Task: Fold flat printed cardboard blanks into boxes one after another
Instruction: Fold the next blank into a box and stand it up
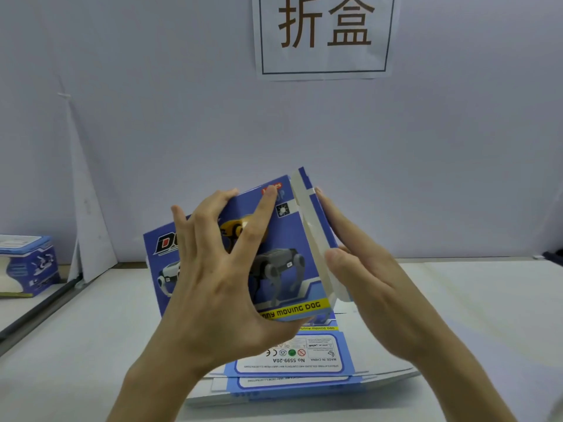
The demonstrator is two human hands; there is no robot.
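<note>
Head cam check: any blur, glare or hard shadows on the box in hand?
Head view: the light is soft and even, with no hard shadows or glare. The blue printed cardboard box is slightly soft, but its yellow strip is legible. The folded blue box at far left is blurrier.

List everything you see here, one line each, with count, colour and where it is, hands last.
box: one, blue printed, half-folded, held above the table.
blanks: one stack, blue and white, flat on the table under the box.
finished box: one, blue and white, far left.
sign: one, white, dark characters, on the wall.
sheet: one, white, leaning against the wall, left.
table: one, white.
left hand: grips the box's face.
right hand: flat against the box's white flap.
</note>
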